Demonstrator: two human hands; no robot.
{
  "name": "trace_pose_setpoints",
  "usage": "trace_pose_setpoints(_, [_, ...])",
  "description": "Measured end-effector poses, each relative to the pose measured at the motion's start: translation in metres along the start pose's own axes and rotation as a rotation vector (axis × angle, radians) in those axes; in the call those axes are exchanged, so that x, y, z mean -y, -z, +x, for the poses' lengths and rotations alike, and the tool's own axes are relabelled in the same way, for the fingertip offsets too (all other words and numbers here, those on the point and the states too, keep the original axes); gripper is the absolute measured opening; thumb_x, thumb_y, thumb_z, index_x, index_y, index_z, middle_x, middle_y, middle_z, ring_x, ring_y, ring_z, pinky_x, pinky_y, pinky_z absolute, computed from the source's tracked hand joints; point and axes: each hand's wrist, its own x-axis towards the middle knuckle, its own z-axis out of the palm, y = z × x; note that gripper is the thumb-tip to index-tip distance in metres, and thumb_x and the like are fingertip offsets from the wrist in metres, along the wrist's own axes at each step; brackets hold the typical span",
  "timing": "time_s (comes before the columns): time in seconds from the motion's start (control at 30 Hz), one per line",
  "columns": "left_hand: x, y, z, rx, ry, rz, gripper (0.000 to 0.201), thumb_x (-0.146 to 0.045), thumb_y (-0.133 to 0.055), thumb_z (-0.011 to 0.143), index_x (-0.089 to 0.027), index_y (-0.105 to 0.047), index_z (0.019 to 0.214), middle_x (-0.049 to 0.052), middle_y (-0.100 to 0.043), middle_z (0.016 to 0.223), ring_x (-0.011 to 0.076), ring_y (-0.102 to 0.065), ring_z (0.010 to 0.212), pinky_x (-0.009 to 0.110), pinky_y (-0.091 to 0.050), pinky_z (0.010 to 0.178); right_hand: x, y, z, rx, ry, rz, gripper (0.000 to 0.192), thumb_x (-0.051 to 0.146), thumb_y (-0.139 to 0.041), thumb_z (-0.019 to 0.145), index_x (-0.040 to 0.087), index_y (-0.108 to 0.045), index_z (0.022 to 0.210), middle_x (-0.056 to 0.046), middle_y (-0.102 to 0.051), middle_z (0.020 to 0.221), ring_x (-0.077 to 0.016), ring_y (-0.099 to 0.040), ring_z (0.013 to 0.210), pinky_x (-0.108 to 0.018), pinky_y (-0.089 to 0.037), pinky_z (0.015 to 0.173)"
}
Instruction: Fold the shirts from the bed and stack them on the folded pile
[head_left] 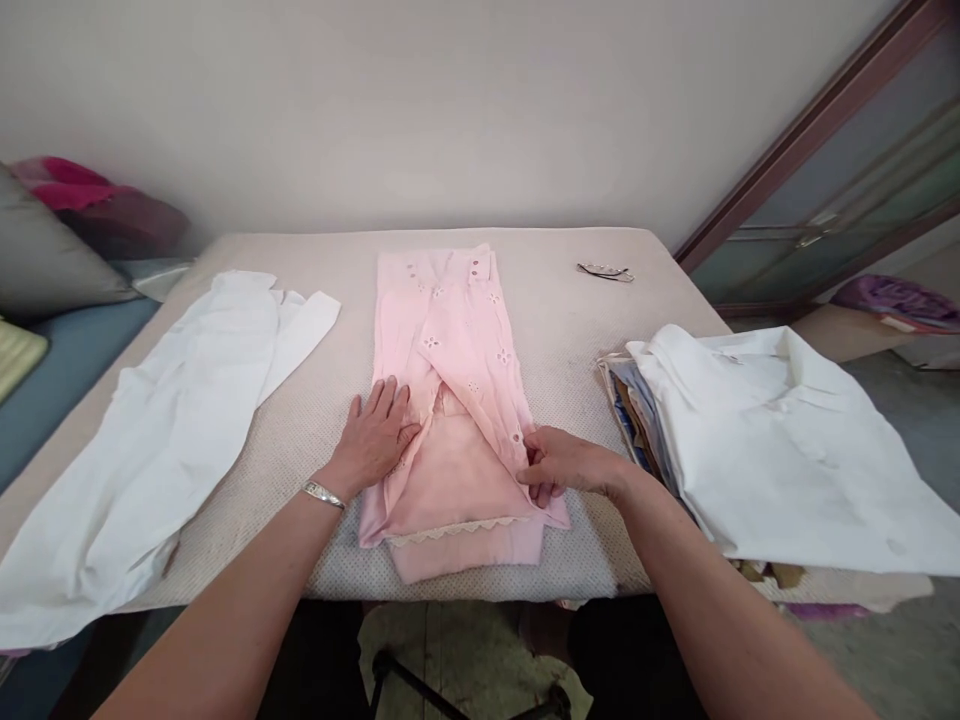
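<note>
The lower end of the pink garment (457,400) hangs a little over the near edge of the table (555,330), and its inner layers are hidden under the folded sides. It lies in the middle of the table as a long, narrow shape. The cloth is thin and soft, with small cut-out flower holes, two small buttons near the far end and a lace border near the lower hem.

The left hand (375,435) lies flat and open on the left edge of the garment, fingers spread, holding nothing. A silver bracelet (324,493) is on that wrist. The right hand (559,467) is nearly closed and pinches the right folded edge of the pink cloth between thumb and fingers; the fingertips are partly hidden by the fold.

A white shirt (150,450) lies loose and wrinkled on the left, and its lower end is cut off by the picture edge. On the right a folded white shirt (780,450) covers a pile of clothes (626,400), so only the coloured edges show. A small object (604,270) at the far side is too small to make out. The table cover has a rough, dotted texture.
</note>
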Motion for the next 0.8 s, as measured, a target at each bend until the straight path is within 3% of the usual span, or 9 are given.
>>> trace_pose_setpoints(0.1, [0.001, 0.0, 0.001, 0.01, 0.0, 0.002, 0.069, -0.054, -0.025, 0.104, -0.015, -0.027, 0.161, 0.015, -0.022, 0.168, 0.0332, -0.017, 0.156, 0.06, -0.024, 0.12, -0.003, 0.007, -0.005, -0.06, -0.026, -0.03, 0.029, 0.042, -0.057, 0.092, 0.019, -0.055, 0.074, -0.009, -0.073, 0.068, -0.0176, -0.07, 0.061, -0.024, -0.052, 0.055])
trace_pose_setpoints(0.2, [0.002, 0.0, 0.001, 0.022, -0.01, 0.01, 0.07, -0.055, -0.024, 0.104, -0.015, -0.028, 0.16, 0.015, -0.021, 0.168, 0.0332, -0.017, 0.156, 0.059, -0.024, 0.12, -0.004, 0.007, -0.009, -0.121, 0.014, -0.066, 0.04, 0.055, -0.056, 0.093, 0.019, -0.057, 0.074, -0.009, -0.073, 0.07, -0.0179, -0.069, 0.062, -0.025, -0.051, 0.055])
trace_pose_setpoints(0.27, [0.002, 0.001, 0.002, 0.018, -0.009, 0.01, 0.07, -0.055, -0.025, 0.104, -0.014, -0.029, 0.16, 0.016, -0.022, 0.168, 0.0337, -0.018, 0.155, 0.06, -0.025, 0.119, -0.003, 0.002, -0.011, -0.144, 0.029, -0.17, 0.036, 0.052, -0.065, 0.086, 0.019, -0.06, 0.073, -0.007, -0.072, 0.069, -0.0181, -0.068, 0.061, -0.025, -0.049, 0.054])
trace_pose_setpoints(0.37, [0.002, 0.002, 0.002, 0.017, -0.007, 0.009, 0.07, -0.056, -0.025, 0.103, -0.014, -0.03, 0.159, 0.017, -0.023, 0.168, 0.0342, -0.02, 0.155, 0.06, -0.026, 0.118, 0.0, -0.008, -0.012, -0.21, 0.017, -0.308, 0.022, 0.034, -0.07, 0.079, 0.019, -0.06, 0.067, -0.004, -0.069, 0.064, -0.0177, -0.067, 0.06, -0.025, -0.046, 0.055])
trace_pose_setpoints(0.47, [0.002, 0.002, 0.002, 0.021, -0.008, 0.017, 0.07, -0.056, -0.024, 0.104, -0.013, -0.03, 0.159, 0.017, -0.023, 0.168, 0.0341, -0.02, 0.155, 0.06, -0.026, 0.118, 0.0, -0.012, -0.013, -0.141, 0.073, -0.178, 0.014, 0.023, -0.062, 0.078, 0.019, -0.059, 0.065, -0.003, -0.068, 0.062, -0.0166, -0.067, 0.06, -0.025, -0.047, 0.056])
trace_pose_setpoints(0.57, [0.002, 0.002, 0.002, 0.021, -0.008, 0.021, 0.07, -0.056, -0.024, 0.104, -0.014, -0.03, 0.159, 0.016, -0.023, 0.168, 0.034, -0.019, 0.155, 0.06, -0.025, 0.119, -0.004, -0.011, -0.012, -0.043, 0.105, -0.027, 0.012, 0.022, -0.057, 0.079, 0.019, -0.061, 0.068, -0.003, -0.069, 0.064, -0.0161, -0.067, 0.061, -0.024, -0.048, 0.056])
trace_pose_setpoints(0.8, [0.001, 0.004, 0.002, 0.038, -0.002, -0.013, 0.069, -0.056, -0.027, 0.103, -0.015, -0.03, 0.159, 0.016, -0.022, 0.168, 0.0345, -0.019, 0.155, 0.059, -0.024, 0.119, -0.011, -0.008, -0.009, -0.178, 0.031, -0.257, 0.023, 0.029, -0.059, 0.084, 0.019, -0.059, 0.063, -0.003, -0.068, 0.061, -0.015, -0.064, 0.054, -0.025, -0.046, 0.056])
